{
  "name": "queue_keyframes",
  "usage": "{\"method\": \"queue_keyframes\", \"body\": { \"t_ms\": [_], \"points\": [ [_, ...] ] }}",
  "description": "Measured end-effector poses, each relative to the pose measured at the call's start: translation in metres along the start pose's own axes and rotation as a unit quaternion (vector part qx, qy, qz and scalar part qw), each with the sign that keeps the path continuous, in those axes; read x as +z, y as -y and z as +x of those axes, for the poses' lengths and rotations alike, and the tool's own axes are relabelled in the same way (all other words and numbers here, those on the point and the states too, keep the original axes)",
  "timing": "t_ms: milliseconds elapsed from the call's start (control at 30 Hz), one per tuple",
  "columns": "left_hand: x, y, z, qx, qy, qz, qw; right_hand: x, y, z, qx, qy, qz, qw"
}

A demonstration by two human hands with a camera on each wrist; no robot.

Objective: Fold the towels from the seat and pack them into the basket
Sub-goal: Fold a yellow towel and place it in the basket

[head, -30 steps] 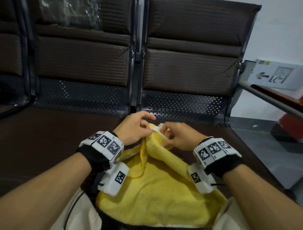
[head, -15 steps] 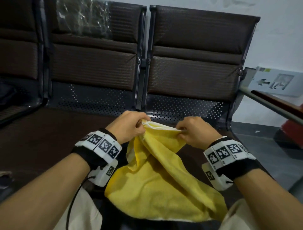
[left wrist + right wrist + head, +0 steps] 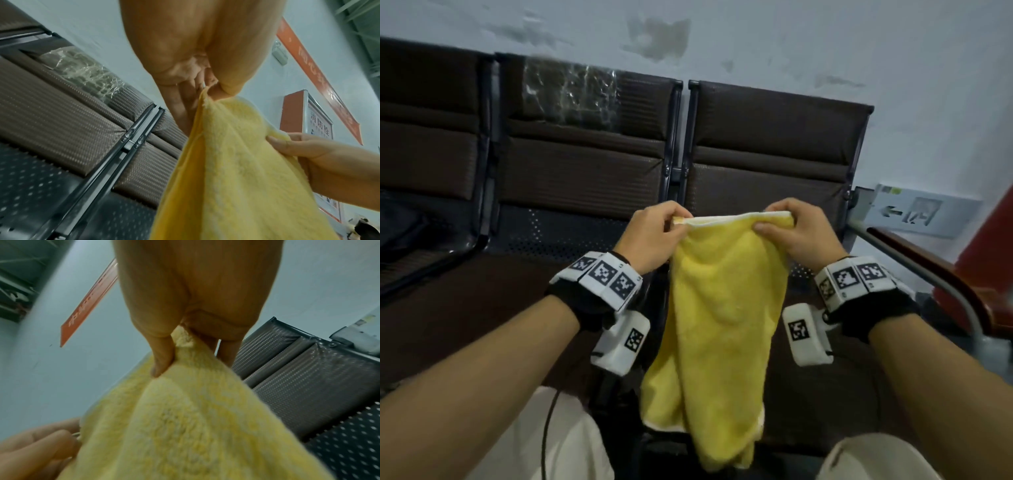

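A yellow towel [image 3: 722,318] with a white edge hangs in the air in front of the brown seats [image 3: 465,308]. My left hand [image 3: 654,236] pinches its upper left corner and my right hand [image 3: 787,229] pinches its upper right corner, with the top edge stretched between them. The cloth droops down to my lap. In the left wrist view the towel [image 3: 236,170] runs from my left hand [image 3: 205,84] to my right hand [image 3: 298,146]. In the right wrist view my right hand [image 3: 176,344] pinches a bunched corner of the towel [image 3: 185,426]. No basket is in view.
A row of dark brown padded chairs [image 3: 774,154] stands against a pale wall, one backrest wrapped in clear plastic [image 3: 568,96]. A metal armrest [image 3: 914,263] ends the row on the right, beside a red object [image 3: 986,246] and a grey arrow sign [image 3: 914,212].
Both hands have lifted the towel off my lap and moved apart, pulling its top edge taut; the view has tilted upward.
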State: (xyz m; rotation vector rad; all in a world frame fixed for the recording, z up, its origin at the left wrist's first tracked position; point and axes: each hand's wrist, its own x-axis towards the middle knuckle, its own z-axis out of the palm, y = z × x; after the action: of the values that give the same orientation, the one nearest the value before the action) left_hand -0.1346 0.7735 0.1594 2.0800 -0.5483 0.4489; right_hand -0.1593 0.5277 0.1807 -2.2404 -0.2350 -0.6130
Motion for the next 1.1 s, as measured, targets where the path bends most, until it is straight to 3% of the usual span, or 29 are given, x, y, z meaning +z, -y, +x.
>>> {"method": "queue_keyframes", "body": {
  "t_ms": [167,433,667,1000,1100],
  "points": [
    [-0.009,-0.009,0.048,0.019,0.014,0.054,0.998,-0.010,0.012,0.037,0.030,0.004,-0.057,0.998],
    [-0.005,-0.042,0.103,0.039,-0.100,-0.026,0.994,-0.031,0.032,0.074,0.028,-0.153,-0.022,0.988],
    [0.011,-0.036,0.067,0.050,-0.090,-0.035,0.994,-0.031,0.017,0.044,0.042,-0.150,-0.048,0.987],
    [0.043,-0.012,0.016,-0.068,0.025,-0.001,0.997,-0.012,-0.008,-0.010,0.077,-0.038,-0.075,0.993],
    [0.047,-0.005,0.017,-0.077,0.056,0.020,0.995,-0.009,-0.016,-0.013,0.088,-0.029,-0.063,0.994]
  ]
}}
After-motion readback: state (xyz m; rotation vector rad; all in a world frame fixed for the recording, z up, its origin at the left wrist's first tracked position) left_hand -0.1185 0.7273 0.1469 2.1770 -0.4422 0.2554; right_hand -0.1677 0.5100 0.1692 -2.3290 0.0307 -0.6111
